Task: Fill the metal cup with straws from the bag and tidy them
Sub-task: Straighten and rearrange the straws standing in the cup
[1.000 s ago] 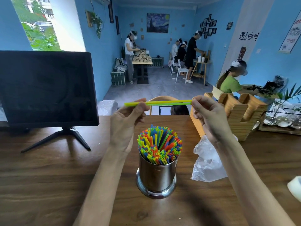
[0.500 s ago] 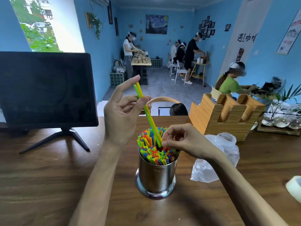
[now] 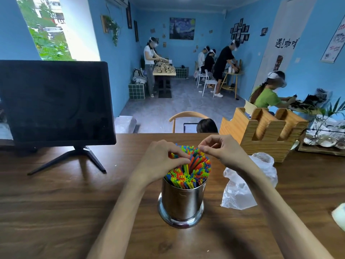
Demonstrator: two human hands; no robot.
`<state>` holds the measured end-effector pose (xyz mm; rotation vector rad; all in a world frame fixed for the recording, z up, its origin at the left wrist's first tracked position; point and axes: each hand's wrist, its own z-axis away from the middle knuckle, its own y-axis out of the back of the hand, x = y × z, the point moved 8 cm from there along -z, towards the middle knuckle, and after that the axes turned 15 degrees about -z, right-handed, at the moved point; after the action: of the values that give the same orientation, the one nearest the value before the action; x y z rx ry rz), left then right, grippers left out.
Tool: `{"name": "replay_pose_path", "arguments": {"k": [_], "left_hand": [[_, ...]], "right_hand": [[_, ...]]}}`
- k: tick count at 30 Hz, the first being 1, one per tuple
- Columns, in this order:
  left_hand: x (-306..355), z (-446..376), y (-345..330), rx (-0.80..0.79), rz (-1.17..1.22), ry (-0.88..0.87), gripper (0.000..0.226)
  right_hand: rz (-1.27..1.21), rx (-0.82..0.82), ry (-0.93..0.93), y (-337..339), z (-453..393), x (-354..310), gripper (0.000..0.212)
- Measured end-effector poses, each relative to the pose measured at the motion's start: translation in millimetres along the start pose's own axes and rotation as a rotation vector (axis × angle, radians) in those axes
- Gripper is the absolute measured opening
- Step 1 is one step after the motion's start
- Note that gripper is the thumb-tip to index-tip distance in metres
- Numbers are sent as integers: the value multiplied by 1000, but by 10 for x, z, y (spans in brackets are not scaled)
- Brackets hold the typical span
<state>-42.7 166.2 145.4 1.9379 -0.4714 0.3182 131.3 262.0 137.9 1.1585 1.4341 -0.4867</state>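
Observation:
A shiny metal cup stands on the wooden table, packed with upright multicoloured straws. My left hand lies over the left side of the straw tops, its thumb and curled fingers pinching a few straws near the middle of the bundle. My right hand hovers at the far right edge of the straws with fingers curled and thumb tip against the index finger; nothing shows between them. A crumpled clear plastic bag lies just right of the cup, partly behind my right forearm.
A dark monitor on a stand sits at the back left of the table. A wooden holder stands at the back right, and a white object is cut off by the right edge. Several people work farther back in the room.
The green and yellow straws I held level, then tilted into the cup, now stand among the others. Both hands have come down onto the straw tops.

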Motion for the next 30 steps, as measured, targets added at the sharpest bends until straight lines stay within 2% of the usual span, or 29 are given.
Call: {"name": "replay_pose_path", "arguments": {"k": [5, 12, 15, 17, 23, 30], "left_hand": [[-47, -1, -23, 1, 6, 3, 14], [-56, -3, -48, -3, 0, 8, 13], [-61, -1, -57, -10, -3, 8, 12], [-78, 8, -60, -10, -1, 14, 12], [-71, 12, -55, 10, -8, -8, 13], [-60, 12, -63, 8, 9, -30, 11]], "right_hand": [[143, 10, -17, -42, -47, 39, 4], [222, -28, -1, -87, -57, -50, 18], [297, 24, 42, -107, -36, -97, 5], [345, 27, 60, -135, -17, -122, 5], [402, -72, 8, -174, -15, -138, 18], [467, -151, 11, -242, -64, -211, 12]]}}
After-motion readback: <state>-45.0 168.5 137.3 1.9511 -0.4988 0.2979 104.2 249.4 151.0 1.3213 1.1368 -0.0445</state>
